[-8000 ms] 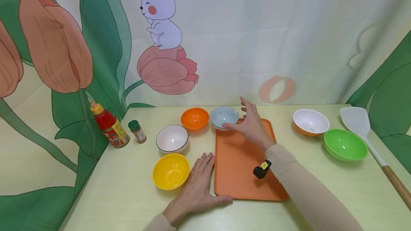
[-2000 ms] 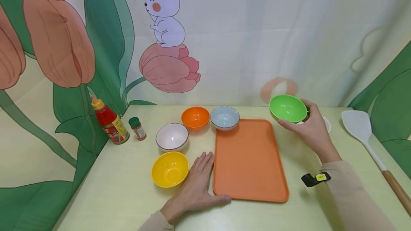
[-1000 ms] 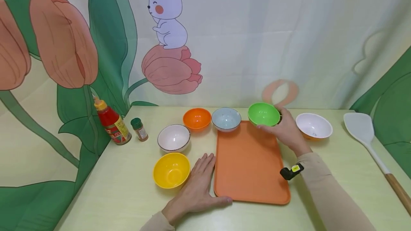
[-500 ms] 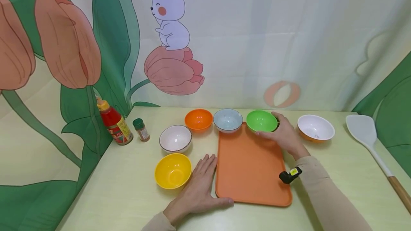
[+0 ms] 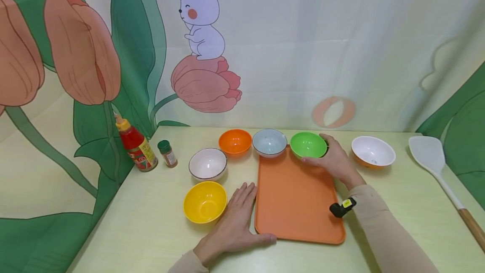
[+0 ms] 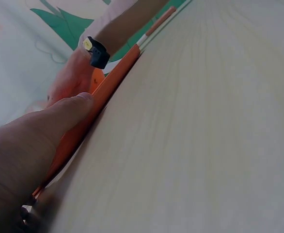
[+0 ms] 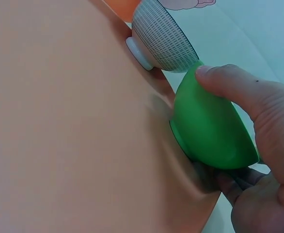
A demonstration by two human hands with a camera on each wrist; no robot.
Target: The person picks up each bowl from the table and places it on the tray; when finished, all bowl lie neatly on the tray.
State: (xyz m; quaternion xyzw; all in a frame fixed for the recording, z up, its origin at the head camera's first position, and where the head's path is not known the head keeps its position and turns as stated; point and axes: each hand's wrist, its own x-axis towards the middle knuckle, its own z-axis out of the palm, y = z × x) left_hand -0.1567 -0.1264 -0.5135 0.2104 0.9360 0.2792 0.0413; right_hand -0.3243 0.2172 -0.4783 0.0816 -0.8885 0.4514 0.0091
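Note:
At the far end of the orange tray (image 5: 299,201), my right hand (image 5: 335,161) holds a green bowl (image 5: 307,144) upright. In the right wrist view, its thumb lies on the wall of the green bowl (image 7: 210,126) and other fingers reach round by the base. Just left of it stands a pale blue bowl (image 5: 269,142), patterned outside; in the head view the two rims are close, with a small gap. My left hand (image 5: 233,226) lies spread beside the tray's left edge. Its thumb (image 6: 69,109) rests along the near left corner of the tray.
Left of the tray stand an orange bowl (image 5: 235,142), a white bowl (image 5: 207,164) and a yellow bowl (image 5: 205,202). A red sauce bottle (image 5: 137,146) and a green-capped spice jar (image 5: 167,153) are farther left. To the right are a white-and-orange bowl (image 5: 373,151) and a long-handled spatula (image 5: 428,153).
My right hand has left the blue bowl, lifted the green bowl from the right side, carried it left and lowered it at the tray's far end. My left hand has stayed put.

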